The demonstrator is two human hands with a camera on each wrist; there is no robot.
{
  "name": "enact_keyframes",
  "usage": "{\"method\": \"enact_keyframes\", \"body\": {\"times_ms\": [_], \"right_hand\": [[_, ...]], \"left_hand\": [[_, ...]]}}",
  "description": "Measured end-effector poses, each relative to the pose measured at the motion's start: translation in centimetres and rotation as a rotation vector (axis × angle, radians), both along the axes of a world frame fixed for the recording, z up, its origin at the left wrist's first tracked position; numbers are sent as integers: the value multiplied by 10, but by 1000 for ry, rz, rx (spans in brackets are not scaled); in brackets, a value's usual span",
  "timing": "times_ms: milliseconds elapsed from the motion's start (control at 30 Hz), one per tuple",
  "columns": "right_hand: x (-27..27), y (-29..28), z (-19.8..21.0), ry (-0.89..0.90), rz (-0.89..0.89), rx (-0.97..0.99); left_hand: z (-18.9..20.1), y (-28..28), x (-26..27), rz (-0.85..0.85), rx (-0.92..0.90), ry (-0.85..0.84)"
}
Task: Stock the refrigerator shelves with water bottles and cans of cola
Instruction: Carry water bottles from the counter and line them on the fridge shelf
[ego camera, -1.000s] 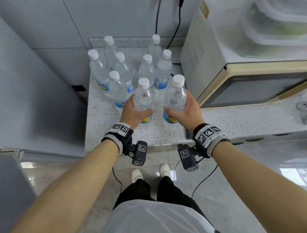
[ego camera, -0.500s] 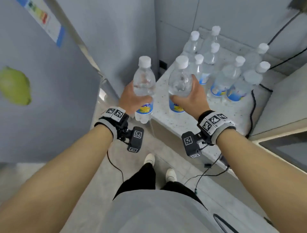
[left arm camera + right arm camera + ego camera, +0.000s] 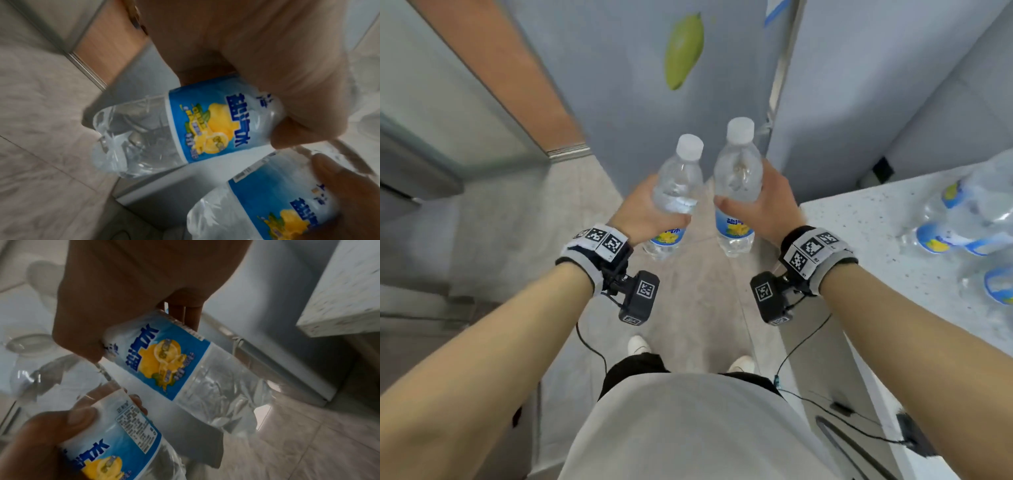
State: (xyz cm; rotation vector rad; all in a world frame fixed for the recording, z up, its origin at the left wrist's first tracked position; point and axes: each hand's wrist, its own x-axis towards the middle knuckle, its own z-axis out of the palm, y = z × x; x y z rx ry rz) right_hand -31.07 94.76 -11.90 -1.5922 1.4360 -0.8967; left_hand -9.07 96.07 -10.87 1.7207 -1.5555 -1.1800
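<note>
Two clear water bottles with white caps and blue-yellow labels are held upright over the floor, side by side. My left hand [image 3: 647, 212] grips the left bottle [image 3: 677, 186] around its middle. My right hand [image 3: 770, 202] grips the right bottle [image 3: 738, 178] the same way. In the left wrist view the left bottle [image 3: 205, 126] fills the centre, with the right bottle [image 3: 267, 203] below it. The right wrist view shows the right bottle [image 3: 174, 366] and, lower left, the left bottle [image 3: 123, 443]. The grey refrigerator front [image 3: 619, 102] stands just ahead. No cola cans are in view.
A green fruit sticker [image 3: 684, 51] marks the refrigerator front. The speckled white counter [image 3: 876, 246] lies close on my right with several more water bottles [image 3: 962, 222] on it. A wooden-edged panel [image 3: 493, 68] stands at the left. Tiled floor [image 3: 705, 291] lies under the bottles.
Both bottles have been lifted off the counter and carried left. My view has swung from the counter to the refrigerator front, so the counter now sits at the right edge.
</note>
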Motion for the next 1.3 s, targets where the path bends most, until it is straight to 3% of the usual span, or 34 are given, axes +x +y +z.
{"method": "enact_keyframes", "body": {"times_ms": [367, 733, 967, 1300], "right_hand": [[195, -26, 13, 94, 361, -38], [372, -64, 13, 92, 339, -35], [445, -127, 4, 33, 213, -10], [518, -286, -20, -57, 20, 42]], "left_hand": [[-3, 32, 192, 265, -73, -28], [-6, 3, 367, 432, -120, -30], [-10, -65, 430, 470, -121, 15], [-14, -236, 508, 367, -72, -1]]}}
